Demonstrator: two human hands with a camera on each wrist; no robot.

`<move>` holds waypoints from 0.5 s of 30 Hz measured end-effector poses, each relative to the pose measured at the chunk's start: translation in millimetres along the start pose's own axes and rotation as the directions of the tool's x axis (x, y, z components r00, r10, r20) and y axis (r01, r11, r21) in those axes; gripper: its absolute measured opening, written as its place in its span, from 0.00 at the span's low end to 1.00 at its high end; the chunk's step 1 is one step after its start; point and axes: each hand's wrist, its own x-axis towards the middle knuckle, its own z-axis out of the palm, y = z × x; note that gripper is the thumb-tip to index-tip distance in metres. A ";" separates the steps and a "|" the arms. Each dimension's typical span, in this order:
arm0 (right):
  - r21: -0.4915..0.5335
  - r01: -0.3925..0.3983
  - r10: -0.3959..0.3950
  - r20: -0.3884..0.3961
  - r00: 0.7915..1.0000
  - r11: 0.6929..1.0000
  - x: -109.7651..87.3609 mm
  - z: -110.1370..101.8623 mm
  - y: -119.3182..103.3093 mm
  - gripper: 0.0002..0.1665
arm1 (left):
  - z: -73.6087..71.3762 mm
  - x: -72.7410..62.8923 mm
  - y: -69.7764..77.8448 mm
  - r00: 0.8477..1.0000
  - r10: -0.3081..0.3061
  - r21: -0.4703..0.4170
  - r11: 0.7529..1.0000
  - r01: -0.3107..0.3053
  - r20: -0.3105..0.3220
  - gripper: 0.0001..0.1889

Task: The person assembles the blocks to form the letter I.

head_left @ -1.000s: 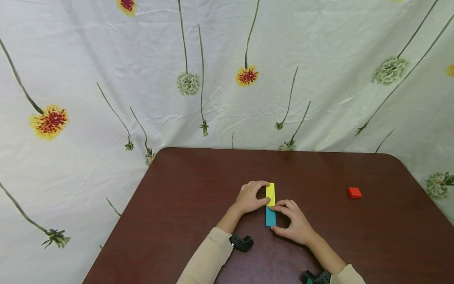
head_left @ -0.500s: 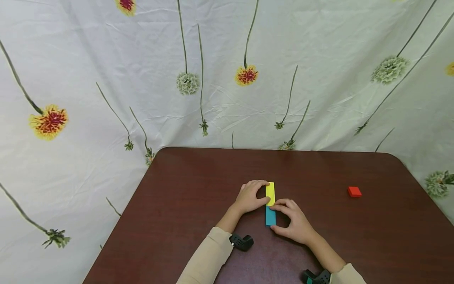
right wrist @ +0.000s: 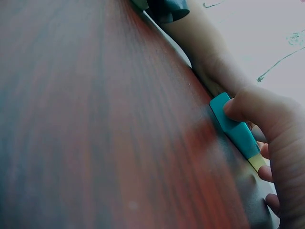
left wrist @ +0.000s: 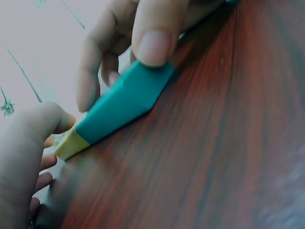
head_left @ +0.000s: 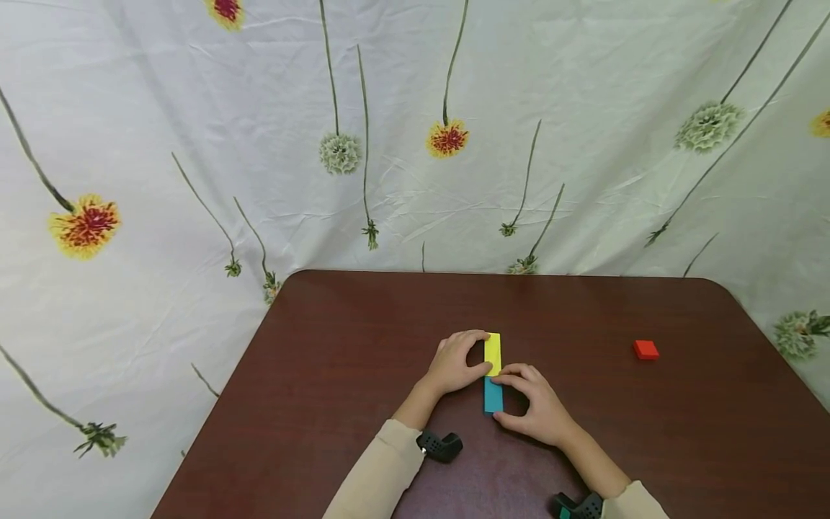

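Observation:
A yellow block (head_left: 493,353) and a blue block (head_left: 493,396) lie end to end in one line on the table, the yellow one farther back. My left hand (head_left: 454,365) grips the yellow block from the left, index finger by its far end and thumb near the joint. From the right, my right hand (head_left: 540,411) pinches the blue block, thumb at its near end and fingers up by the joint. In the left wrist view the right thumb presses on the near end of the blue block (left wrist: 126,98), and the yellow block (left wrist: 72,144) meets its other end.
A small red block (head_left: 645,350) lies apart on the right side of the dark wooden table (head_left: 324,404). Behind the table hangs a white cloth (head_left: 259,86) with printed flowers. Black bands (head_left: 441,447) sit on both wrists.

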 end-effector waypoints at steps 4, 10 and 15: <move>-0.004 0.021 -0.021 -0.010 1.000 1.000 0.5 0.7 0.5 0.30 | -2.3 -7.0 3.0 1.000 0.007 -0.027 1.000 -0.007 -0.014 0.24; -0.002 0.023 -0.023 -0.010 1.000 1.000 -0.2 1.0 0.1 0.30 | -2.8 -20.4 6.4 1.000 0.027 -0.072 0.997 -0.028 -0.016 0.21; -0.001 0.028 -0.028 -0.014 0.999 1.000 -0.5 1.1 0.8 0.30 | -1.9 -28.7 8.6 0.998 0.063 -0.094 0.993 -0.065 -0.028 0.19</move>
